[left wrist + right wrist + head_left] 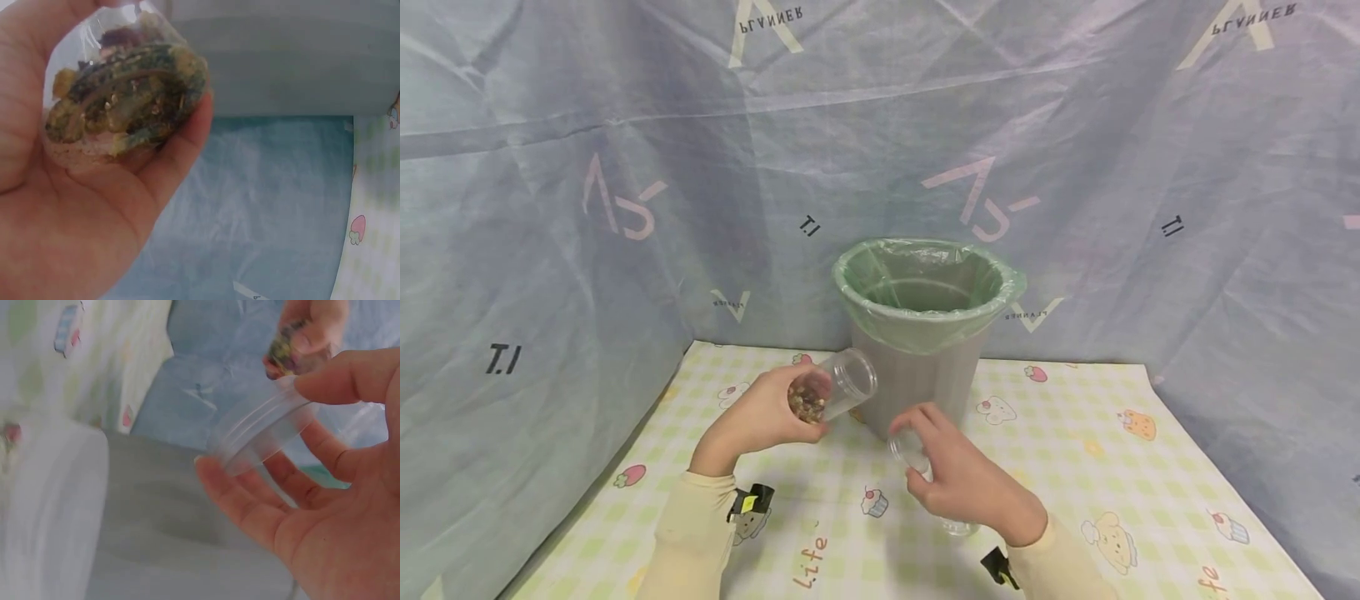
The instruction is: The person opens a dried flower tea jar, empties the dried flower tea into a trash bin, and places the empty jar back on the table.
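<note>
A person's left hand (762, 414) is gripping a tilted clear jar (848, 380) while the right hand (966, 475) is holding a transparent lid (257, 430) near a grey trash bin (925, 385).

Backdrop's a wrinkly blue-grey curtain (880, 150) on the left, right and far sides, with a long crease (775, 103) running across the far part. It's got "PLANNER" lettering (771, 20) printed upside down, plus big pink letter shapes (607, 196). Underneath there's a green-and-white checked tablecloth (1037, 467): strawberry print (1036, 374) far right, cupcake print (874, 502) near the middle, chef-hat puppy print (1108, 542) near right, and reddish "Life" lettering (810, 563) along the near side.
</note>
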`<state>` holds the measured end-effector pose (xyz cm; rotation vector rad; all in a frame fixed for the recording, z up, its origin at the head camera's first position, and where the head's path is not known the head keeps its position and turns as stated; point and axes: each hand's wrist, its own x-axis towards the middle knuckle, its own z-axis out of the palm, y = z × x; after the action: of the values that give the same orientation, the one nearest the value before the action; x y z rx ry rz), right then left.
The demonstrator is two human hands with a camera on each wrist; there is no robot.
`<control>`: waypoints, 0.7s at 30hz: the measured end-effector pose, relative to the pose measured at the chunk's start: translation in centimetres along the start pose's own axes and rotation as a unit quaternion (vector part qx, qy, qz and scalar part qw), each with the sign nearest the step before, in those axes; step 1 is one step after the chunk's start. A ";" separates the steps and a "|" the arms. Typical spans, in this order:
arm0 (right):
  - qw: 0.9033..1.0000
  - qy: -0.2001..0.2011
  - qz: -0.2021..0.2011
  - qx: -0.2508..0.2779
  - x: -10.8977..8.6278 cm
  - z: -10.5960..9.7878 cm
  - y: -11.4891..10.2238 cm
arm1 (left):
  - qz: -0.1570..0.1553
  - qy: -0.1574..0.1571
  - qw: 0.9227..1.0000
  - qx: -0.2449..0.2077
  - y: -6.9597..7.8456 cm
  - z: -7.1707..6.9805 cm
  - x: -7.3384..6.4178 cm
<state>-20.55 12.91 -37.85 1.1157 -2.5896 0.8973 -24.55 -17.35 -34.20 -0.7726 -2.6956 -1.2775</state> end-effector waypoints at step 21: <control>0.995 -0.085 0.000 -0.050 0.0 5.7 -0.3 | 0.007 0.023 0.999 -0.038 -1.7 -3.5 -1.7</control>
<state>-19.95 9.33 -42.25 1.2134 -2.7352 0.6916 -24.41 -21.48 -33.54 -0.7574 -2.6156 -1.3850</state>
